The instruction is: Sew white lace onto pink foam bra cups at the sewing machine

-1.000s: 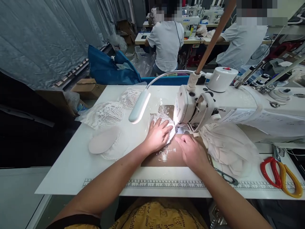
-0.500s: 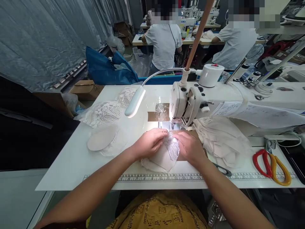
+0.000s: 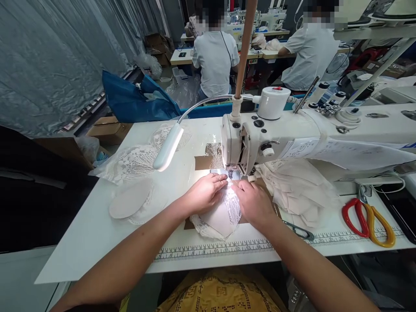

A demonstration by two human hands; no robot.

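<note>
A pale fabric piece with a white lace edge [image 3: 216, 222] lies under the needle area of a white sewing machine [image 3: 232, 141]. My left hand [image 3: 206, 193] is closed on its left side, fingertips close to the presser foot. From the right, my right hand [image 3: 254, 203] grips the lace edge with curled fingers, the thumb hidden from view. The lamp [image 3: 169, 147] on a bendable neck lights this spot. The needle tip itself is too small to make out.
Lace pieces [image 3: 131, 162] and a pale oval pad [image 3: 130, 201] lie left. Stacked fabric pieces [image 3: 297, 190] sit under the machine arm. Scissors [image 3: 368, 221] and a small dark metal tool [image 3: 300, 231] rest right, near a printed ruler [image 3: 214, 251]. Two people [image 3: 216, 60] sit beyond.
My fingers and the fabric piece have moved slightly towards the presser foot, the right hand's fingers now more curled. The camera view has turned slightly.
</note>
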